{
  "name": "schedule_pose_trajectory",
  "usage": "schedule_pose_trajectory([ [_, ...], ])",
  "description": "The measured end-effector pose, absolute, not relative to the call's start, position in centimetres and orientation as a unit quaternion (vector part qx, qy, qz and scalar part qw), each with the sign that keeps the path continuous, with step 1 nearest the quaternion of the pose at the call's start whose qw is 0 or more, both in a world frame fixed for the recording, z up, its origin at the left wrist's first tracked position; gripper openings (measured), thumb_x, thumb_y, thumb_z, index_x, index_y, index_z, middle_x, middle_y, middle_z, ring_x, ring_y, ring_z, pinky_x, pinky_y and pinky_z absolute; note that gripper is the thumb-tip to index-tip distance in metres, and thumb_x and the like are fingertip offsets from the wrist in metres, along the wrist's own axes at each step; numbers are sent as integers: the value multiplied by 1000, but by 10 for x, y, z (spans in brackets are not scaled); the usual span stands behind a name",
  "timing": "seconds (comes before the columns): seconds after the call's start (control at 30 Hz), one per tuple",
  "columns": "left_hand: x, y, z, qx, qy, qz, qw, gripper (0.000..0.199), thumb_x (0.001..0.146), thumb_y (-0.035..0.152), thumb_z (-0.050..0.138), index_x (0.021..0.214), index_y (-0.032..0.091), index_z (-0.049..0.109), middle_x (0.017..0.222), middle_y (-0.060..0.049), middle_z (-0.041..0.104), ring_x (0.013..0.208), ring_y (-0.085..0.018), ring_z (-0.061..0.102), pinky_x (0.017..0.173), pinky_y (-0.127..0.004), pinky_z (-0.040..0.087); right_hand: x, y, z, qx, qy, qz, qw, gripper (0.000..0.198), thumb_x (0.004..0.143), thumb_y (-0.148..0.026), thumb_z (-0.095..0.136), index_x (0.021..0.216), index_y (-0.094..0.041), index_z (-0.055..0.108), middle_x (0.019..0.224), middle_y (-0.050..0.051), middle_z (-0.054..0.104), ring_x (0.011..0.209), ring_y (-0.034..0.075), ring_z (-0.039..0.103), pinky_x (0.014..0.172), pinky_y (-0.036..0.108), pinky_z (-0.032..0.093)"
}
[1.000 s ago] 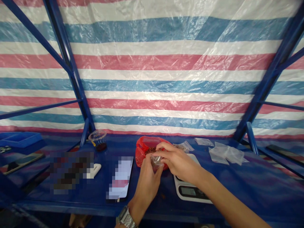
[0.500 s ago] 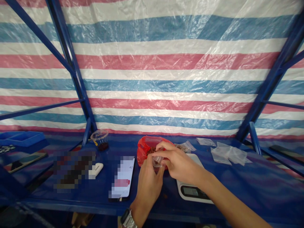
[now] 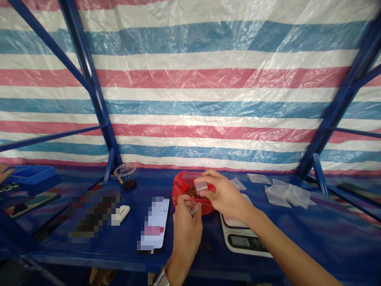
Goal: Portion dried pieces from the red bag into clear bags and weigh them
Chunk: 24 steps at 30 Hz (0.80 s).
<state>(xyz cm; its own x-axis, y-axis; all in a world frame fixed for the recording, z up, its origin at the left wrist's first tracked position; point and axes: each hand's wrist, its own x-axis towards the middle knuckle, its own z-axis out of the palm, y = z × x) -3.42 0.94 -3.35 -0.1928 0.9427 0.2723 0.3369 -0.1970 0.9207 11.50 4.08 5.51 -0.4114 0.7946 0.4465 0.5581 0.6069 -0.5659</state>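
My left hand (image 3: 187,228) grips a small clear plastic piece with a round open mouth (image 3: 191,206); whether it is a bag or a cup I cannot tell. Pinched in the fingers of my right hand (image 3: 222,192) is a small clear plastic cup (image 3: 201,188), tilted over a red plastic bag (image 3: 179,188). Small reddish-brown bits (image 3: 192,191) lie inside that open bag, just beyond my left fingertips. Under my right forearm sits a white digital scale (image 3: 230,234), partly covered by it.
Several clear zip bags (image 3: 287,192) lie at the back right. Left of my hands are a phone (image 3: 157,222), a white case (image 3: 122,212) and a clear tub with dark contents (image 3: 125,176). Another person's hand (image 3: 4,172) shows beside a blue tray (image 3: 35,174). Blue posts (image 3: 92,87) frame the table.
My hands have come apart: the right has shifted slightly right with the cup, the left sits a little lower with its clear piece. Another person's hand has appeared at the left edge.
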Motion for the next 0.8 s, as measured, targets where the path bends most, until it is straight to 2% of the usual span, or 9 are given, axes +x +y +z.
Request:
schedule_pose_trajectory([
  [0.07,-38,9,-31,563,606,491,274,26,95,35,54,115,19,51,92,-9,71,82,-25,71,75,-35,51,119,53,50,-452,-810,127,351,33,88,-9,60,114,-24,74,119,5,66,105,20,65,98,34,47],
  [0.2,-43,9,-29,586,660,410,231,47,95,26,50,140,14,41,102,-15,73,90,-29,73,78,-36,50,122,72,32,-502,-827,34,251,34,84,-7,63,111,-24,76,118,7,70,112,24,62,103,37,43],
  [0.27,-43,11,-31,607,671,376,201,54,94,21,50,146,11,39,108,-19,72,97,-30,72,83,-37,50,119,80,22,-508,-835,0,213,37,81,-6,65,111,-24,76,119,7,71,115,24,60,104,38,40],
  [0.4,-38,14,-39,617,680,375,126,47,91,20,52,137,9,53,117,-23,67,112,-35,66,95,-44,48,104,93,13,-502,-848,-44,163,39,79,-5,66,112,-22,77,117,8,72,115,25,56,103,39,36],
  [0.5,-36,17,-47,611,683,386,104,43,89,21,54,131,9,58,118,-25,63,110,-38,64,95,-49,48,90,101,13,-505,-850,-67,132,35,84,-5,61,112,-19,77,115,11,73,116,26,55,102,41,34],
  [0.63,-37,19,-49,594,675,407,161,44,88,20,56,131,11,57,119,-22,62,109,-36,65,95,-48,49,79,107,10,-507,-853,-64,102,31,92,-7,52,108,-16,77,112,15,74,116,28,55,99,43,33],
  [0.8,-42,25,-44,566,646,446,252,41,89,17,52,129,10,55,119,-21,64,106,-30,68,95,-44,52,79,110,1,-464,-879,-4,108,24,86,-11,61,103,-18,77,111,12,77,114,28,58,98,42,32],
])
